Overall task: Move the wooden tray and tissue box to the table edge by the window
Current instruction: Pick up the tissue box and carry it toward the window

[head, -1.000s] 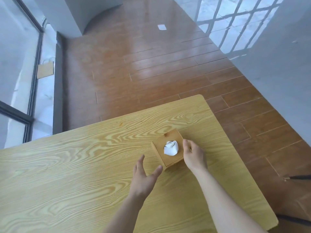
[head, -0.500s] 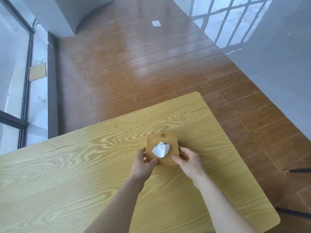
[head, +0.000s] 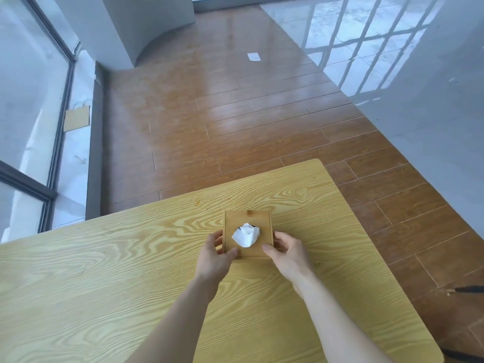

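Note:
A square wooden tissue box (head: 262, 221) with a white tissue (head: 246, 235) sticking out of its top stands on the light wooden table (head: 104, 271), right of the middle. My left hand (head: 216, 255) grips its near left corner, thumb on the lid. On the near right corner my right hand (head: 286, 251) holds it the same way. No wooden tray is in view.
The window (head: 23, 121) runs along the left, past the table's left end. A brown paper bag (head: 77, 118) leans by the sill. Wooden floor (head: 235, 113) lies beyond the far table edge, with a scrap of paper (head: 253, 56) on it.
The box was turned from skewed to square with the table. Both hands closed in and now grip its near corners. The view has shifted slightly.

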The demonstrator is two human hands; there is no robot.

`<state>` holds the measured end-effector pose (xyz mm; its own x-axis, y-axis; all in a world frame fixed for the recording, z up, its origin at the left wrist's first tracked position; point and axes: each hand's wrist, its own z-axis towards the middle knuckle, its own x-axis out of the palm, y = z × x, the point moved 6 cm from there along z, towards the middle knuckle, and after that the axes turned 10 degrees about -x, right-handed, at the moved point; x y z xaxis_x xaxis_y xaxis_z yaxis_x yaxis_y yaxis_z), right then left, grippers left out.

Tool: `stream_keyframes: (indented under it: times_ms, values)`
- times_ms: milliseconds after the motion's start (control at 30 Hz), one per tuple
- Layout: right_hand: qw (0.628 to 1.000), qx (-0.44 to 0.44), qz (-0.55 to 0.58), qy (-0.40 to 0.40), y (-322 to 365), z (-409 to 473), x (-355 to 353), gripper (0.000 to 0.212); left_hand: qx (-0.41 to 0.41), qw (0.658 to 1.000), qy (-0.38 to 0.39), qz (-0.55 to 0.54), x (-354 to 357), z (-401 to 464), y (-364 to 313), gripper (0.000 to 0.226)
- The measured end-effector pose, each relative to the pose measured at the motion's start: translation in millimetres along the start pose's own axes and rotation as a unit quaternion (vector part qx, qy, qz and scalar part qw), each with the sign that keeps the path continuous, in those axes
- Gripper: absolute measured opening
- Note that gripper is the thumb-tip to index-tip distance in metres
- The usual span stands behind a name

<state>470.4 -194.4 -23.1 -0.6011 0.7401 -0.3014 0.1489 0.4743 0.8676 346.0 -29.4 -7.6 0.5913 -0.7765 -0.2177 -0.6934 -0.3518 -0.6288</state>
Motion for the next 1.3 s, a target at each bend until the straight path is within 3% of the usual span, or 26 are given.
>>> stream_keyframes:
  times_ms: [400,933,1300]
  values:
    - [0.994,-0.065,-0.080,0.040,89,-27,114,0.037,0.027,0.997,-0.038,-0.067,-138,-28,14,0.061]
    - [0.989,-0.047,-0.088,0.111,172,-103,431,0.061,0.025,0.984,-0.110,-0.138,-456,-23,108,0.061]
    - [0.982,-0.041,-0.117,0.140,189,-121,601,0.043,0.008,0.966,-0.172,-0.190,-604,0,177,0.060]
